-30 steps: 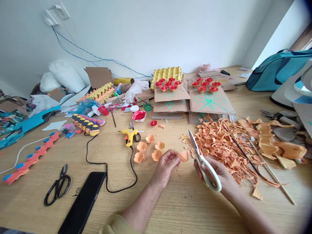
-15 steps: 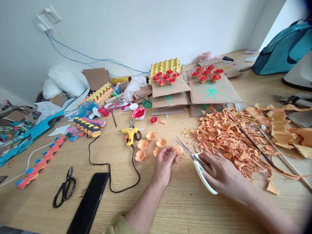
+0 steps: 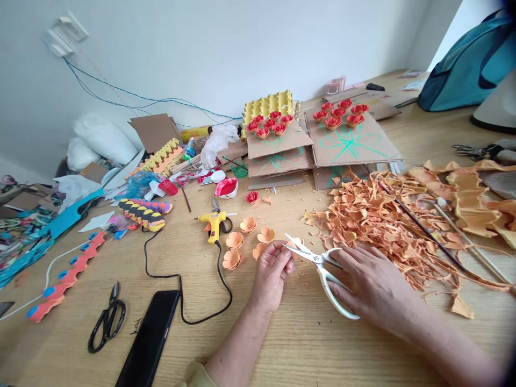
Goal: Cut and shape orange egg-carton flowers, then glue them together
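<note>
The right hand grips white-handled scissors, blades around an orange piece the left hand pinches.

bright diffuse light, faint soft shadows on table, darkened right corners, wide-angle edge stretch

Muted olive-yellow fabric sleeve: on the left arm, plain in colour, in view only as a small piece at the bottom edge
Bare left forearm: tapering to a narrower wrist
Bare left hand: uncovered to the fingertips, nails too small to make out
Bare right forearm: uncovered as far as in view
Bare right hand: uncovered across back and knuckles
</note>
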{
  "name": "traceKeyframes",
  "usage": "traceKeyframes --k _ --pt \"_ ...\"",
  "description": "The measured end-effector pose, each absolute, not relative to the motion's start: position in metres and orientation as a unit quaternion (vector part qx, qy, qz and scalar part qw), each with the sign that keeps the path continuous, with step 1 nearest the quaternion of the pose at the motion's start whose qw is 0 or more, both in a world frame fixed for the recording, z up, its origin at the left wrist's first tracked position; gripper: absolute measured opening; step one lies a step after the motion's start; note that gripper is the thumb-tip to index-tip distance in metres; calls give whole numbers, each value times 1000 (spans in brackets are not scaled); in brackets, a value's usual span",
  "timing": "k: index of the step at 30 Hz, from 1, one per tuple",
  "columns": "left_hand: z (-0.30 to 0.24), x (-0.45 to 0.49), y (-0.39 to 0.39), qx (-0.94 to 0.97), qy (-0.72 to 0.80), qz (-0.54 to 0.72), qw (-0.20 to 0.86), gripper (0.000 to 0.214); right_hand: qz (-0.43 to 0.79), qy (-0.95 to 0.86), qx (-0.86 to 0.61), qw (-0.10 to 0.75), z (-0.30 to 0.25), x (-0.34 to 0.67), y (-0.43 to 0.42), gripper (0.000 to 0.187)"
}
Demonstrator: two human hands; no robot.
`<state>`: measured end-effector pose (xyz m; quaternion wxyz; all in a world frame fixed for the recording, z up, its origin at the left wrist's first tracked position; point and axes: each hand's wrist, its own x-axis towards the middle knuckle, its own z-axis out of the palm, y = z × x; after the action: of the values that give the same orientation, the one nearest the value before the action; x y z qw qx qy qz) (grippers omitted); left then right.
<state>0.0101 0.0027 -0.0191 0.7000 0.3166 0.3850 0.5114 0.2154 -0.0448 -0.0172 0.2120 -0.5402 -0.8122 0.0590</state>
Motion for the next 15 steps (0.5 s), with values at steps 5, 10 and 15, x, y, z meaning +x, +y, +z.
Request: traceKeyframes --k 5,10,15 --pt "-19 11 0 316 387 494 712 29 77 -810 -541 213 -16 215 -45 19" --pt "-21 13 -2 312 381 480 727 27 88 -812 -532 223 -14 214 -46 17" --pt "-21 13 -4 317 373 467 736 26 101 -818 -523 217 -14 215 -46 20"
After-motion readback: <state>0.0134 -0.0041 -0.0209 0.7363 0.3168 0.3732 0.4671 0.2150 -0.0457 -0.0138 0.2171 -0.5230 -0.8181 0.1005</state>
